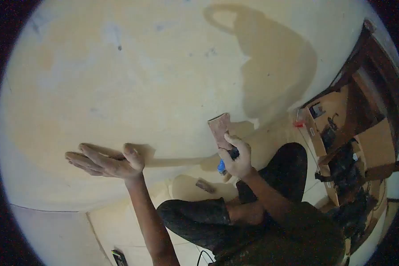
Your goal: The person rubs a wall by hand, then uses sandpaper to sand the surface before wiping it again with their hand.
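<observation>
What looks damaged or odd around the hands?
The wall looks blotchy, and a small dark spot shows above the left hand in the picture. It stands out sharply against the pale surface; whether it is a hole or a stain, I cannot tell.

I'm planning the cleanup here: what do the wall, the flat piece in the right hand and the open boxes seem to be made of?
Wall: probably plaster with matte paint, judging by the patchy cream surface.
Flat piece in the right hand: dull reddish brown, perhaps wood or abrasive sheet; the picture leaves it open.
Boxes: likely cardboard, matte, from their plain tan flaps.
</observation>
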